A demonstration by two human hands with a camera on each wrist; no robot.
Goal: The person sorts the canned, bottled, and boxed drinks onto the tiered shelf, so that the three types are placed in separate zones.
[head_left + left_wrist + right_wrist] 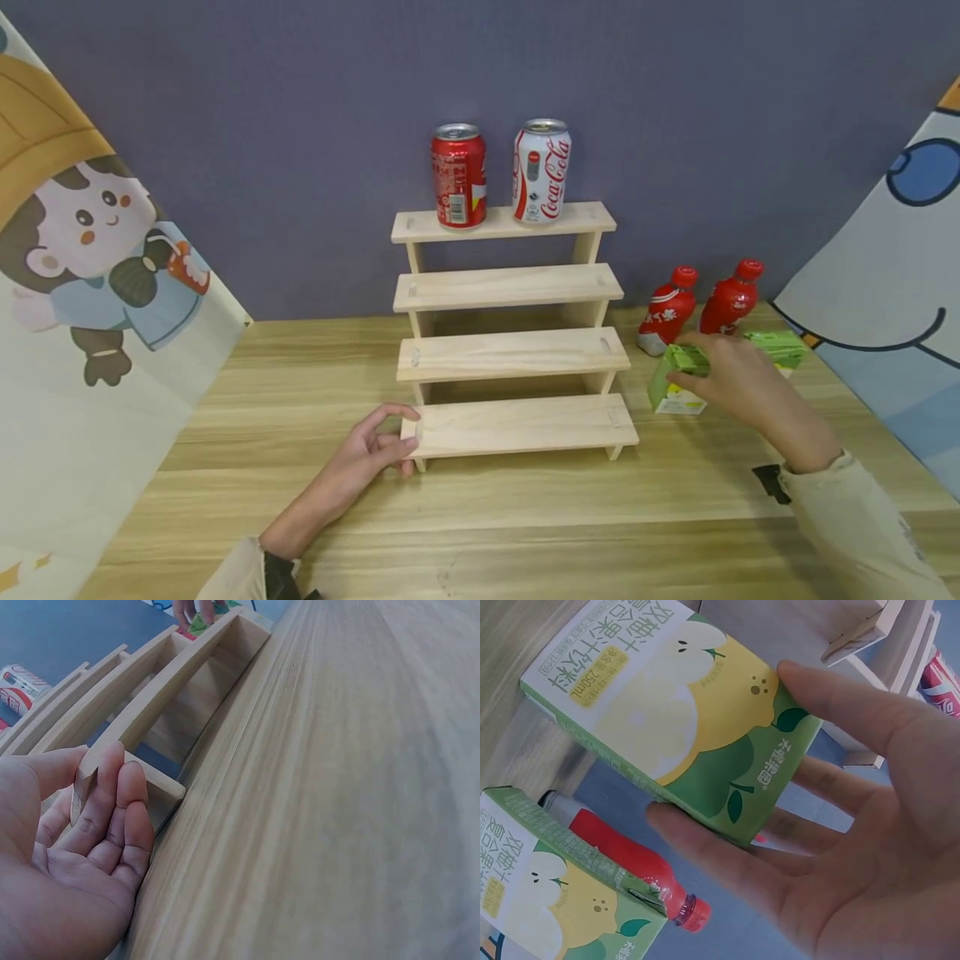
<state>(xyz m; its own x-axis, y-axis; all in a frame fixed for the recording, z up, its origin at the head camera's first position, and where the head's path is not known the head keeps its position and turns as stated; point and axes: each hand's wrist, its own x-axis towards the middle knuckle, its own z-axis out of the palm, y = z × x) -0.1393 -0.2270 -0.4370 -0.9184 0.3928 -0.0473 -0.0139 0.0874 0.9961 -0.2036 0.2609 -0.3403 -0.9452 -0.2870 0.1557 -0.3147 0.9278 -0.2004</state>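
Observation:
A stepped wooden rack (517, 425) stands on the table against the dark back wall. At its lowest step, my left hand (363, 454) grips the left end, thumb on one face and fingers curled under the board (161, 686), as the left wrist view shows. To the right of the rack, my right hand (738, 383) holds a green juice box (678, 398) near its top. The right wrist view shows the thumb and fingers around opposite sides of this carton (682, 712). A second matching juice box (783, 346) stands beside it, partly behind the hand.
On the top step stand a red cola can (459, 179) and a white cola can (542, 175). Two red bottles (667, 310) are behind the juice boxes. Cartoon-printed panels (112, 250) border the table (487, 533) at left and right.

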